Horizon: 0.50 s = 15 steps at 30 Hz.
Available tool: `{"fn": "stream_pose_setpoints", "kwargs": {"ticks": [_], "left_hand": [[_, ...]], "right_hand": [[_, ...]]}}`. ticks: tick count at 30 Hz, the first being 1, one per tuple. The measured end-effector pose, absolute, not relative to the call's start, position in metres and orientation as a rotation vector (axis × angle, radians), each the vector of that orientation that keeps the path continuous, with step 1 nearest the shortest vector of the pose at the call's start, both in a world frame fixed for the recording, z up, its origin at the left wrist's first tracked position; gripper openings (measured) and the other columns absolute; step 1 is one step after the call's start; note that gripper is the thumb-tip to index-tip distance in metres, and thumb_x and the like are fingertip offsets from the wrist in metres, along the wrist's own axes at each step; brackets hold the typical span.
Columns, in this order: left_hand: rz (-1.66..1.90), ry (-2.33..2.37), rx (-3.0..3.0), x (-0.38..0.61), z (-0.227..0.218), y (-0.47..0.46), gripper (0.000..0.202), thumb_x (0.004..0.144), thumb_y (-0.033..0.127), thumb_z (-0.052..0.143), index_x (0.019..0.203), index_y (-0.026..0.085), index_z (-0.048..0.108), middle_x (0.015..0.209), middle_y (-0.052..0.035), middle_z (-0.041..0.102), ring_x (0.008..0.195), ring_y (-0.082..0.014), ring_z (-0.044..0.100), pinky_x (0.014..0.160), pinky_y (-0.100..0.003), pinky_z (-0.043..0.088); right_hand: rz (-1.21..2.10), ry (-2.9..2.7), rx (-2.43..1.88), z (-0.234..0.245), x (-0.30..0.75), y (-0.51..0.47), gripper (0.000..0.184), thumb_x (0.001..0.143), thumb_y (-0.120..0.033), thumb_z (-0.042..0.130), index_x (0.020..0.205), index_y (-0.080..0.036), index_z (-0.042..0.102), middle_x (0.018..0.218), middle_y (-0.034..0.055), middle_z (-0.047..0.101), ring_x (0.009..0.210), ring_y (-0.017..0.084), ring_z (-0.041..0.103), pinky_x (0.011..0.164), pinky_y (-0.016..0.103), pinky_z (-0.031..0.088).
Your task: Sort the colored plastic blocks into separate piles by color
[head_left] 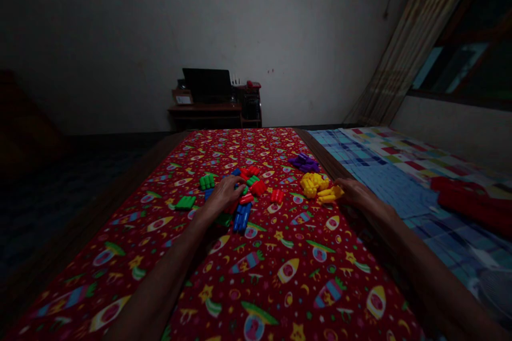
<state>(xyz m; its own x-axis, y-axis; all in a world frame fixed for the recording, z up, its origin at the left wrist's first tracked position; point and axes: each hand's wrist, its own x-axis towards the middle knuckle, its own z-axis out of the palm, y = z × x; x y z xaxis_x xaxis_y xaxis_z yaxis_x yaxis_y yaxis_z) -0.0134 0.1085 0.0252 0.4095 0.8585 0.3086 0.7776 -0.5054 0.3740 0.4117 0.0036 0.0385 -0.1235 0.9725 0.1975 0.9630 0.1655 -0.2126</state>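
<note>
My left hand [229,192] rests over a mixed pile of plastic toy blocks, its fingers bent down among them. Whatever the fingers grip is hidden. Around it lie a blue block [242,217], a red block [258,187], a green block [207,181] and several others. At the right edge of the cloth, my right hand [352,192] pinches a yellow block [338,192]. That block sits beside a heap of yellow blocks [314,184]. Just behind is a heap of purple blocks [304,162].
A red cloth with rockets [288,272] covers the long table. Loose blocks, one green [185,202] and one red [277,196], lie apart from the pile. To the right is a bed with checked covers [368,181]. A monitor [208,85] stands on a far desk.
</note>
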Motion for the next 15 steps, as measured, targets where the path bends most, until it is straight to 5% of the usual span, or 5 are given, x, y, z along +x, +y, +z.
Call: {"fn": "stream_pose_setpoints", "kwargs": {"ticks": [9, 15], "left_hand": [[0.647, 1.509, 2.506, -0.011, 0.028, 0.105, 0.031, 0.086, 0.030, 0.046, 0.101, 0.018, 0.071, 0.102, -0.0111, 0.072, 0.098, -0.0257, 0.066, 0.088, -0.034, 0.048], [0.628, 1.521, 2.505, -0.011, 0.026, 0.106, 0.032, 0.085, 0.030, 0.048, 0.100, 0.016, 0.072, 0.101, -0.0119, 0.073, 0.096, -0.0265, 0.067, 0.086, -0.034, 0.049]], "right_hand": [[0.192, -2.131, -1.794, 0.044, 0.404, 0.020, 0.035, 0.064, -0.010, 0.048, 0.093, -0.014, 0.066, 0.083, 0.0069, 0.070, 0.072, 0.017, 0.061, 0.062, 0.023, 0.043], [0.136, -2.031, -1.798, 0.047, 0.394, -0.012, 0.028, 0.085, -0.032, 0.047, 0.091, -0.015, 0.068, 0.087, 0.0107, 0.071, 0.076, 0.020, 0.064, 0.064, 0.027, 0.046]]}}
